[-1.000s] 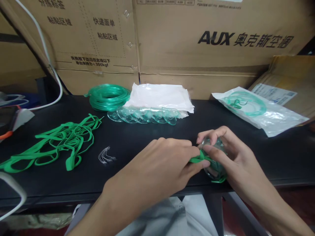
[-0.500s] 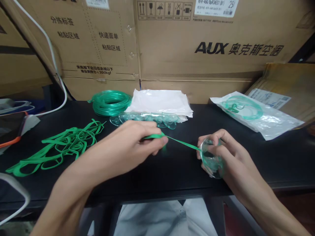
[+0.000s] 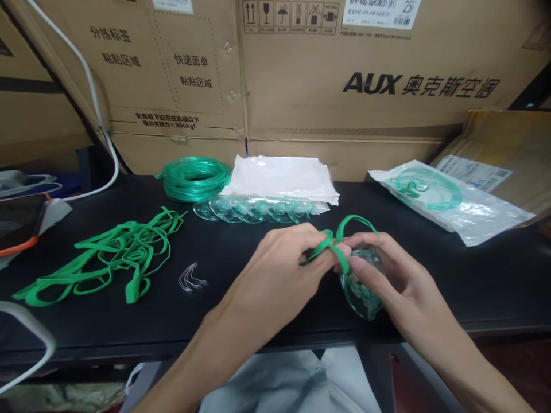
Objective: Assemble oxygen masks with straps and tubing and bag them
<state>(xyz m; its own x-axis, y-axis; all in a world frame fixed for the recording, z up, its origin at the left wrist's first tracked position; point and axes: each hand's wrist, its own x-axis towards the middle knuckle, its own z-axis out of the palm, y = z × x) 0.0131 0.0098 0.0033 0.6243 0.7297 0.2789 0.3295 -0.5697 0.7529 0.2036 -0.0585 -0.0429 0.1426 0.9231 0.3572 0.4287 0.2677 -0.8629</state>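
My left hand (image 3: 297, 261) is closed on a green elastic strap (image 3: 356, 218), which loops up between my two hands. In my right hand (image 3: 391, 267) is a clear green-tinted plastic face mask (image 3: 364, 292), gripped between fingers and thumb. The fingertips of both hands meet at the mask's upper left edge, where the strap bends. Whether the strap passes through the mask there is hidden by my fingers. Behind my hands, several similar clear masks (image 3: 253, 209) lie overlapped in a row. A tangle of green straps (image 3: 124, 246) rests on the black table at left.
Coiled green tubing (image 3: 196, 179) and white packets (image 3: 279, 176) stand at the back, before a large cardboard box (image 3: 297, 86). A bagged tubing set (image 3: 447, 198) lies at right. Thin metal strips (image 3: 190, 278) lie left of my arm. A white cable (image 3: 92, 94) hangs at left.
My left hand has moved right to meet my right hand. The strap, stretched taut between them before, is now slack and looped. The thin metal strips have come into sight.
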